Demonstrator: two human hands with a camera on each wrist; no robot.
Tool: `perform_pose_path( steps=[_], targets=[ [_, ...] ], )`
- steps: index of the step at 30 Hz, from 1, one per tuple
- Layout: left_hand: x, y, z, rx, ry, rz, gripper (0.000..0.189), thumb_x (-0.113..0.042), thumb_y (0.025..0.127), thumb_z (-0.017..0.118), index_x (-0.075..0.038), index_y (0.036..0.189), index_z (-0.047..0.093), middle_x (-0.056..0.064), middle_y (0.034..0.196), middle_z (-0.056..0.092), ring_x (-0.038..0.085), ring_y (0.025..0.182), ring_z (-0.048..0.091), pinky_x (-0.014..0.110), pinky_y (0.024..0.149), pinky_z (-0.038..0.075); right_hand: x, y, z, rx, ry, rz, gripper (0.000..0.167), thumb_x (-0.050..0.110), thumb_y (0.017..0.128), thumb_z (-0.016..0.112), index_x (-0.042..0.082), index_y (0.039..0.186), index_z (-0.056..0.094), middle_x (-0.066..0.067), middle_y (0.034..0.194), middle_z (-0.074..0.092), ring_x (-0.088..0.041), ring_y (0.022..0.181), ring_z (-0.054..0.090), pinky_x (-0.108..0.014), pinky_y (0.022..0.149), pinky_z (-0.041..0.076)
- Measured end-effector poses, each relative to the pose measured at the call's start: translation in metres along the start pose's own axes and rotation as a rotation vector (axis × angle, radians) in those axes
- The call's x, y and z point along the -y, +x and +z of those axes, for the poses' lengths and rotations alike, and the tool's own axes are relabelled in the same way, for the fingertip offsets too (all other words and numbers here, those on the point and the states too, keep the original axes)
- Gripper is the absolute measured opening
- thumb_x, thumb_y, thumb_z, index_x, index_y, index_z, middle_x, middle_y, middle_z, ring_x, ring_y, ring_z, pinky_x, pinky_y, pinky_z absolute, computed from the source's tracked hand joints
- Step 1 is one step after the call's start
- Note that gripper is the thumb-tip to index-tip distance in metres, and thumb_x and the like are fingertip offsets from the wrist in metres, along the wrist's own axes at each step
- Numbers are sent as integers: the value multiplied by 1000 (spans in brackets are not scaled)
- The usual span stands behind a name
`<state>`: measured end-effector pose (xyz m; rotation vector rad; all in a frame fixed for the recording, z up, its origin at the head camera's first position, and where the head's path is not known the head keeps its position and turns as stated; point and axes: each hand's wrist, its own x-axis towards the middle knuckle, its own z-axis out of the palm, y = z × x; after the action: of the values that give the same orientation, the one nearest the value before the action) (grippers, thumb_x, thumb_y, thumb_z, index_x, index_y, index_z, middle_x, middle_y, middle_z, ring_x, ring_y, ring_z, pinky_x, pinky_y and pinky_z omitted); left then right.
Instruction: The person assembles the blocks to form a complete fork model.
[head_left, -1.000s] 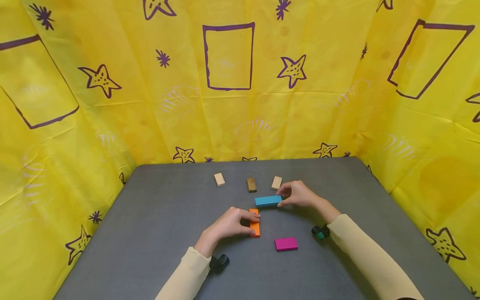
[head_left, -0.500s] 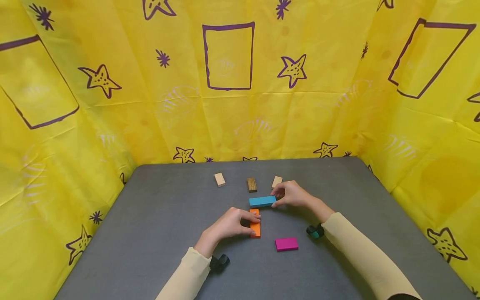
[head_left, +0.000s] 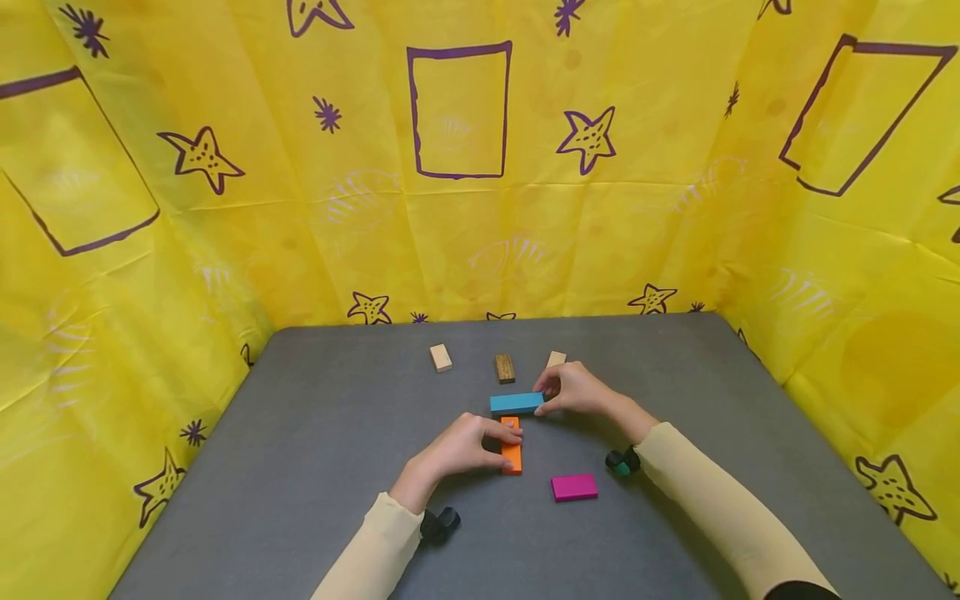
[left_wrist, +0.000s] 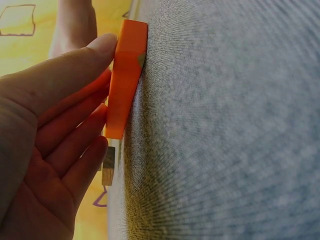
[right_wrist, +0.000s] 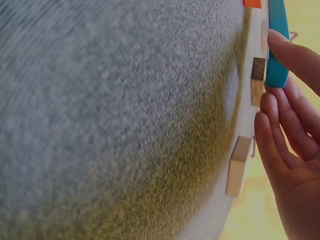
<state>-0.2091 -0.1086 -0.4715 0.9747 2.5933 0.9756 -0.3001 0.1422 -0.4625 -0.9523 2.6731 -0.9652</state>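
My left hand (head_left: 459, 450) pinches an orange rectangular block (head_left: 513, 451) that lies lengthwise on the grey table. In the left wrist view the thumb is on the near end of the orange block (left_wrist: 126, 75), with the fingers along its side. My right hand (head_left: 581, 392) grips the right end of a blue block (head_left: 515, 404) between thumb and fingers. That blue block is held level and crosswise, just beyond the orange one's far end. In the right wrist view the blue block (right_wrist: 278, 60) shows raised off the table.
A magenta block (head_left: 574, 487) lies nearer, right of the orange one. Farther back are a pale wooden block (head_left: 441, 357), a dark brown wooden block (head_left: 504, 368) and another pale wooden block (head_left: 556, 359), partly behind my right hand. Yellow patterned cloth (head_left: 465, 250) walls the table's back and sides.
My right hand has moved left with the blue block, from right of the orange block's far end to directly behind it. The left hand and orange block have stayed in place.
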Motion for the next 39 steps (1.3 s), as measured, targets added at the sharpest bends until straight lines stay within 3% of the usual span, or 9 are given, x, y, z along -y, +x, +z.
perform_pose_path(
  steps=[16,39],
  targets=[
    [1,0,-2,-14,12,55,39,-33,79,77,-19,115,71,-15,116,66,1,109,60,24,94,48,3,8,9,-3,5,-48,32,31,66,86,14,90,71,7,79,68,-5,72,61,-20,67,52],
    [3,1,0,-2,14,25,40,-33,78,77,-22,115,71,-17,116,66,-1,112,58,23,96,46,3,10,14,48,27,-37,34,34,67,86,13,89,71,6,80,68,-5,72,60,-21,68,53]
  ],
)
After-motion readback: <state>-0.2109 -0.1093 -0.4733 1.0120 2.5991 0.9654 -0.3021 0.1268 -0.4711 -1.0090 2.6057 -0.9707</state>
